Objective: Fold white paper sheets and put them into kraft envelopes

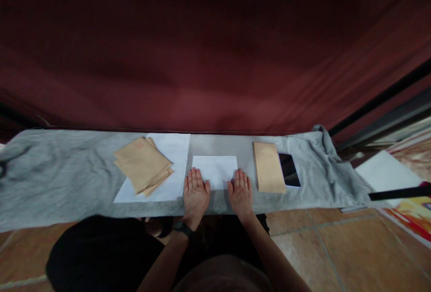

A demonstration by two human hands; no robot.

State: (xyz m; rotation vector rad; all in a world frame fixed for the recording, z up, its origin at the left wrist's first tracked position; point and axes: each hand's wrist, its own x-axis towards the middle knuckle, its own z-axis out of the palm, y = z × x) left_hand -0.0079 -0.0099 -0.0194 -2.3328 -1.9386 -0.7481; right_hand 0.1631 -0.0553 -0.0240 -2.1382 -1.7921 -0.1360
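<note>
A white sheet of paper (215, 171) lies flat in front of me on a grey cloth. My left hand (196, 193) rests palm down over its lower left corner, fingers stretched out. Over the lower right corner, my right hand (240, 192) lies flat in the same way. Left of my left hand are larger white sheets (178, 153), partly covered by a loose pile of brown envelopes (143, 164). To the right of my right hand sits a neat stack of brown envelopes (269, 166).
A phone (289, 169) with a dark screen lies beside the right envelope stack. The grey cloth (67, 171) covers a long narrow surface against a dark red backdrop (208, 81). Black bars (380, 99) and printed boards (411, 211) stand at the right, over a tiled floor (336, 247).
</note>
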